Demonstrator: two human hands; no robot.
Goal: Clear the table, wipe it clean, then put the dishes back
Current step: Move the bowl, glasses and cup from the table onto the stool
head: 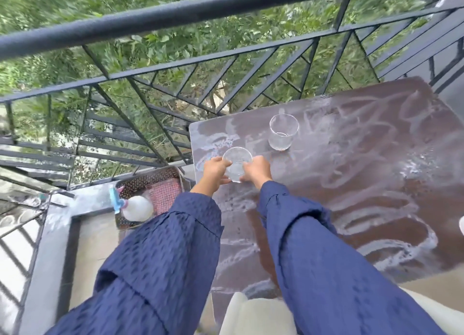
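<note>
Gripping glass [237, 164], hands [236, 170] hide its sides.

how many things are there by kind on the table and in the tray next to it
clear glasses: 2, one held by both hands, one standing apart
spray bottle: 1, lying in the tray
red-checked cloth: 1, in the tray
total: 4

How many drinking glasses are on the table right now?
2. One glass sits near the table's left edge, held between the left hand and right hand. The other glass stands free, farther back. More may lie out of frame.
</note>
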